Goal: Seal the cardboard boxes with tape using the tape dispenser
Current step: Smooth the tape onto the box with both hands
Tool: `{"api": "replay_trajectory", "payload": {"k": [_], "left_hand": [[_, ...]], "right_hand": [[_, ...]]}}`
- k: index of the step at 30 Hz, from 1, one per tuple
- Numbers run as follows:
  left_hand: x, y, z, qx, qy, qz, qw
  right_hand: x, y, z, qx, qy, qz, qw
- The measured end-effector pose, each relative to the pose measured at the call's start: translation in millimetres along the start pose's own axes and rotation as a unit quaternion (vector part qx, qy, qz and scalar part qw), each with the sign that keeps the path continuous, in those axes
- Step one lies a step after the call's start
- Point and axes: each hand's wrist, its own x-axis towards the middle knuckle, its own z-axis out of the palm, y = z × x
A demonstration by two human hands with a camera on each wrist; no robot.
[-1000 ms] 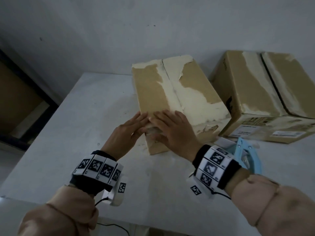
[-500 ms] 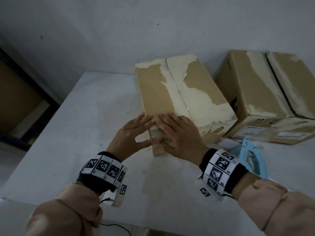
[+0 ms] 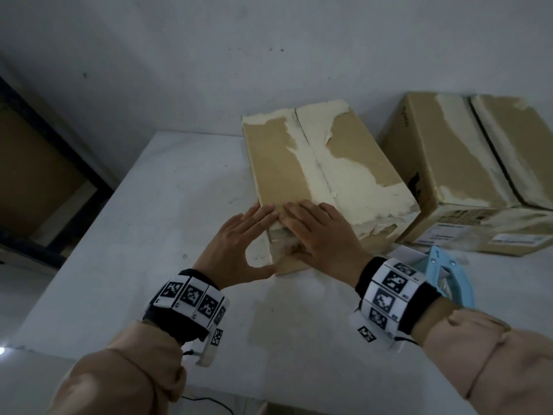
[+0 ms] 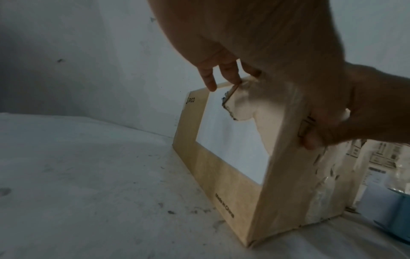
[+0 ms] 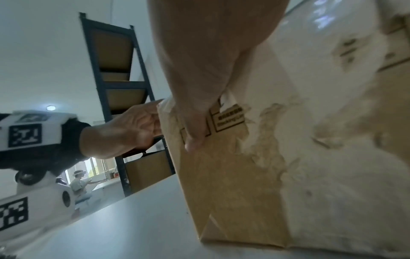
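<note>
Left hand (image 3: 236,253) flat on near corner of cardboard box (image 3: 323,175), fingers straight, thumb spread against front face; right hand (image 3: 323,238) palm-down beside it, fingers extended over top edge; box on table (image 3: 149,235); tape dispenser (image 3: 449,274) right of wrist; second box (image 3: 466,175) behind.

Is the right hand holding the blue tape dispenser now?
No. The right hand lies flat on the near cardboard box; the tape dispenser lies on the table behind its wrist.
</note>
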Motion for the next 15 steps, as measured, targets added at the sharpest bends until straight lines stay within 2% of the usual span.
{"api": "replay_trajectory", "payload": {"k": [3, 5, 9, 12, 15], "left_hand": [[0, 7, -1, -0.025, 0.008, -0.027, 0.999], [2, 11, -3, -0.051, 0.005, -0.048, 0.998], [2, 12, -4, -0.072, 0.0, -0.068, 0.995], [19, 15, -9, -0.002, 0.08, -0.055, 0.995], [48, 17, -16, 0.08, 0.145, -0.069, 0.984]], "right_hand": [[3, -6, -10, 0.059, -0.006, 0.046, 0.997], [8, -12, -9, 0.051, -0.005, 0.081, 0.995], [7, -11, 3, 0.003, 0.01, 0.065, 0.998], [3, -5, -1, -0.01, -0.035, 0.04, 0.999], [5, 0, -15, 0.081, -0.061, 0.044, 0.994]]}}
